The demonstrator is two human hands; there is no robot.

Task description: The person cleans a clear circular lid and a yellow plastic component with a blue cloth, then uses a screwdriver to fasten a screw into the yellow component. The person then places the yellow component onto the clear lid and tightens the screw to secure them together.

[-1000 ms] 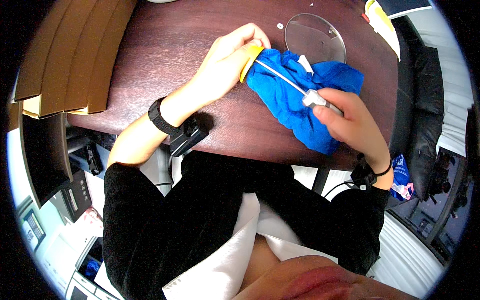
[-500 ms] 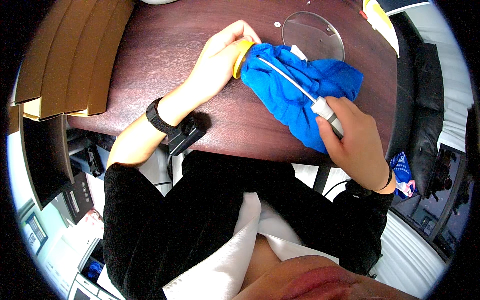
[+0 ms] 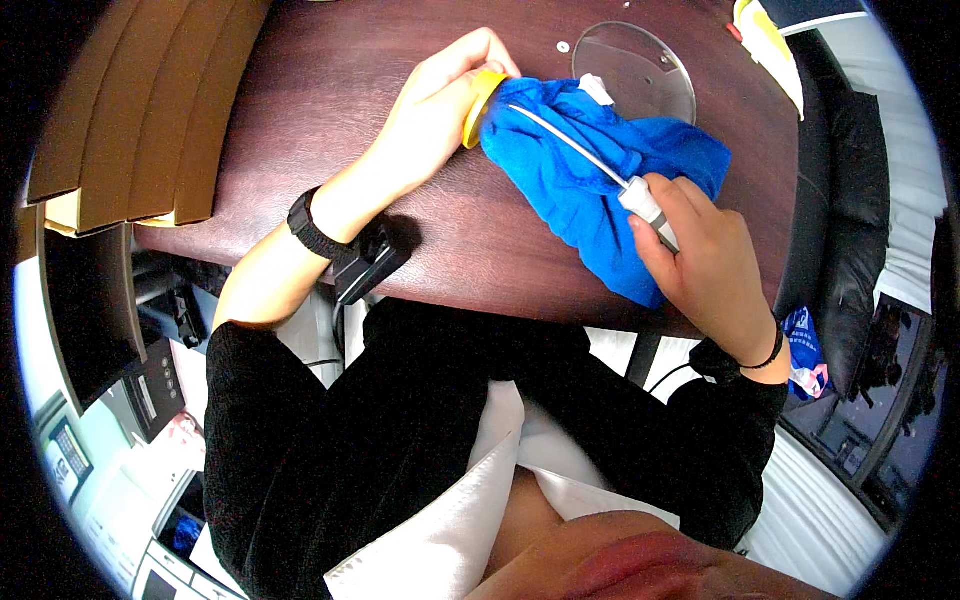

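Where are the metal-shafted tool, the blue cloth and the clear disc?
Metal-shafted tool (image 3: 638, 197): head view, on its pale handle.
Blue cloth (image 3: 592, 216): head view, on its middle.
Clear disc (image 3: 642, 75): head view, on its see-through face.

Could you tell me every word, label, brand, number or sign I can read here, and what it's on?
None can be read.
Blue item at right: pale marks, too small to read.
Dark box at lower left: pale marks, too blurred to read.
White tag on the blue cloth: no print can be made out.
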